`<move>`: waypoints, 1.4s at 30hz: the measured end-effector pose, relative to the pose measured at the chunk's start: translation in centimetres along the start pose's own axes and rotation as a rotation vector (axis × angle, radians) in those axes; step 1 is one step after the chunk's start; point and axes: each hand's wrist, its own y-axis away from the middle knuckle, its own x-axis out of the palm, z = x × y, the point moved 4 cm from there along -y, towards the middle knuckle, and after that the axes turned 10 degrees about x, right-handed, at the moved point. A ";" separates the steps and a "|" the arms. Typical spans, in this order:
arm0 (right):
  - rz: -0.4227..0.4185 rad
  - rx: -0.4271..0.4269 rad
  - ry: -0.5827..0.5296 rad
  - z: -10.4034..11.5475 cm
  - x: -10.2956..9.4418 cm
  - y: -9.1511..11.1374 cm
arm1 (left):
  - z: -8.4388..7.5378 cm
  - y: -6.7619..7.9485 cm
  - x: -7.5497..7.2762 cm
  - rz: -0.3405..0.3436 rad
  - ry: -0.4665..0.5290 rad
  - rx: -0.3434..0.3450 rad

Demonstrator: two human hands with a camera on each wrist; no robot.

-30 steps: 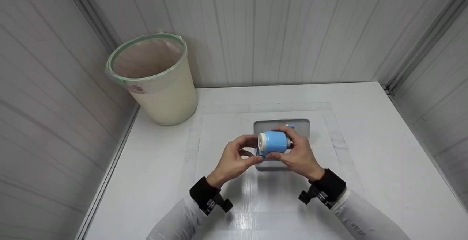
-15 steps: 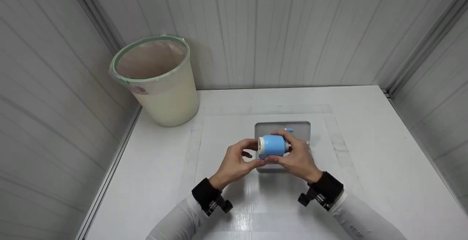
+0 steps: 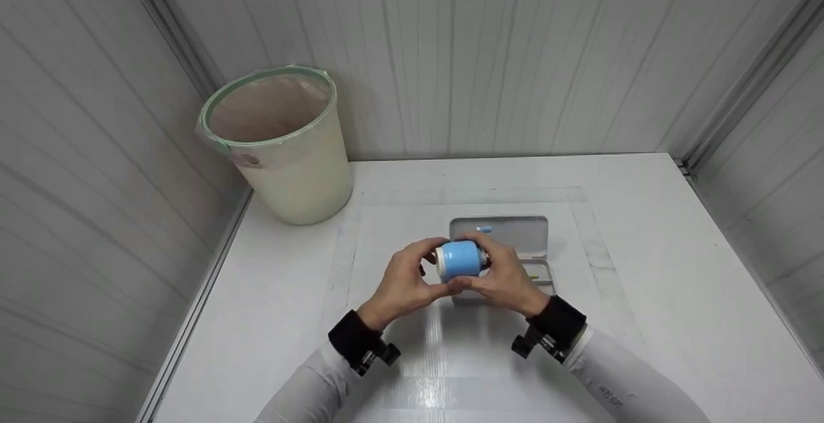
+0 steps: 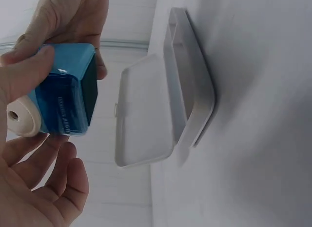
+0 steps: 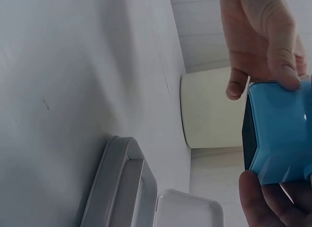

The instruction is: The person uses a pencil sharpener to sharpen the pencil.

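A blue desktop pencil sharpener (image 3: 461,259) with a cream round front is held in the air between both hands, over the case. My left hand (image 3: 404,281) grips its front end, thumb below in the head view. My right hand (image 3: 505,275) holds the rear end between thumb and fingers. The left wrist view shows the pencil hole in the cream front (image 4: 23,115) and a see-through dark blue drawer (image 4: 61,104). A small blue-and-white knob (image 3: 484,229) shows just above the right fingers. Behind the hands lies an open grey pencil case (image 3: 524,233), partly hidden.
Something thin and yellow-green (image 3: 533,276) lies in the case's tray. A cream bin (image 3: 299,178) with a green rim and plastic liner stands at the back left of the white table (image 3: 618,217). Panel walls (image 3: 489,56) enclose the back and sides.
Both hands have shifted left with the sharpener, and the small knob has moved along with it. More of the case's right side now shows. The left fingers sit closer around the cream end.
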 end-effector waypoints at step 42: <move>0.389 0.437 -0.341 -3.5 6.4 -2.1 | 8.8 1.4 -2.6 0.137 -0.018 -0.368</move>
